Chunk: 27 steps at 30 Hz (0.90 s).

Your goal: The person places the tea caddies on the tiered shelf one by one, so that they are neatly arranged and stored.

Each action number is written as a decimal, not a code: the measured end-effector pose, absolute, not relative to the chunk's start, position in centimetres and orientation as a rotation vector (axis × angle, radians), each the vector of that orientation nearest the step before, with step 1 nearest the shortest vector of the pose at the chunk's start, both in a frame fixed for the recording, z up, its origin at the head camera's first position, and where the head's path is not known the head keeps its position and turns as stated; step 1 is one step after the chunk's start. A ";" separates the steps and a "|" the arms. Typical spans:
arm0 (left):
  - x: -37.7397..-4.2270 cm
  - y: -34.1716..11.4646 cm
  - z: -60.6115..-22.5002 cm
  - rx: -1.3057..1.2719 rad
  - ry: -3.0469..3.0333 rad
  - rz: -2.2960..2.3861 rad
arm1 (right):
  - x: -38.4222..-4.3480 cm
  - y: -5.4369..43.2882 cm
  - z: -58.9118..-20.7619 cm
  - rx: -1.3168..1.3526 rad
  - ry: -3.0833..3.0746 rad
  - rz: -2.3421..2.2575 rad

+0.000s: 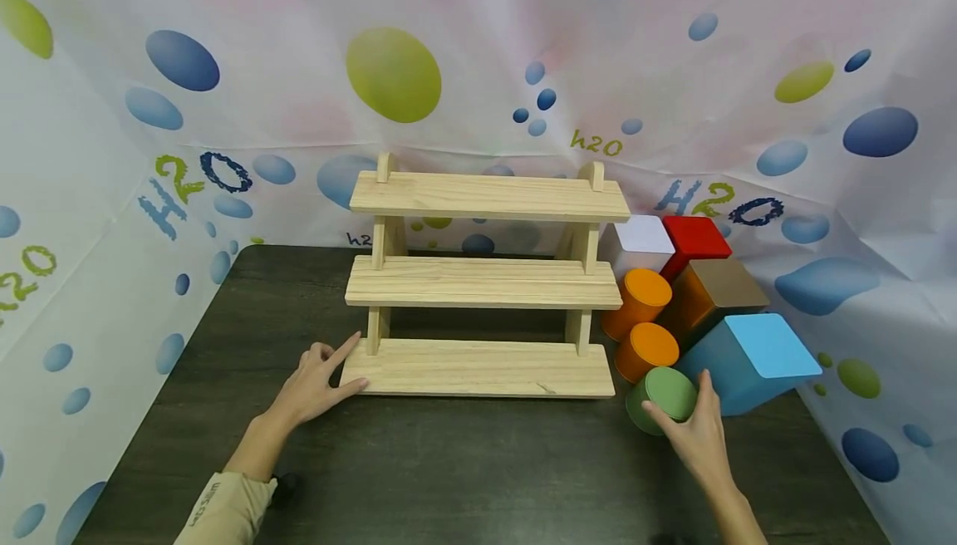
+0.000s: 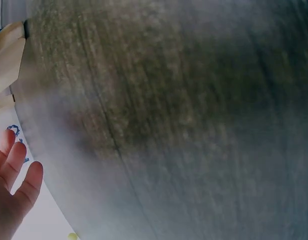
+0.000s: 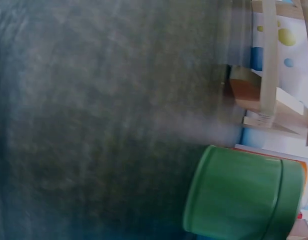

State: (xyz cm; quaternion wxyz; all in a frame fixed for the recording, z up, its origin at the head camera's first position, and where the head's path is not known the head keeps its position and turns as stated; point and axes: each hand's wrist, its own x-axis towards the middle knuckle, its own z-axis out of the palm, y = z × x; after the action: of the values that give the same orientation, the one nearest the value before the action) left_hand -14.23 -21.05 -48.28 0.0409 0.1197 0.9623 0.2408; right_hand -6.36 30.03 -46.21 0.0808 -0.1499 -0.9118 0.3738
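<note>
A three-tier wooden display shelf [image 1: 478, 369] stands on the dark table. At the left end of its lowest board, my left hand [image 1: 308, 387] rests with the thumb and fingers extended, touching the board's edge. The left wrist view catches only part of that left hand [image 2: 16, 185], beside bare table. To the right of the shelf, my right hand [image 1: 697, 439] holds a round green tin [image 1: 670, 394] between thumb and fingers. In the right wrist view the green tin [image 3: 239, 192] fills the lower right corner, and the fingers on it are out of sight.
Behind the green tin are two orange tins [image 1: 649, 346]. A blue box [image 1: 770, 346], a brown-gold box [image 1: 721, 283], a red box [image 1: 695, 238] and a white box [image 1: 641, 233] crowd the right side. A patterned curtain [image 1: 478, 55] hangs behind the table.
</note>
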 end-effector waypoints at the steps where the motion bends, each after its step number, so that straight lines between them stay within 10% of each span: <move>1: -14.2 -21.1 -48.3 0.360 2.940 0.732 | -6.4 30.1 -46.4 -0.468 -2.728 1.125; 27: -14.8 -21.2 -47.7 0.372 2.768 0.712 | -6.3 30.2 -48.1 -0.649 -2.617 1.196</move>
State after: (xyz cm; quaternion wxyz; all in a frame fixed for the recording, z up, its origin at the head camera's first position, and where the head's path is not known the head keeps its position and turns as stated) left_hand -14.79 -21.22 -47.73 0.1294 0.1280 0.9523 0.2450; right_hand -6.31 30.22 -48.09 0.0956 -0.2190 -0.8832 0.4037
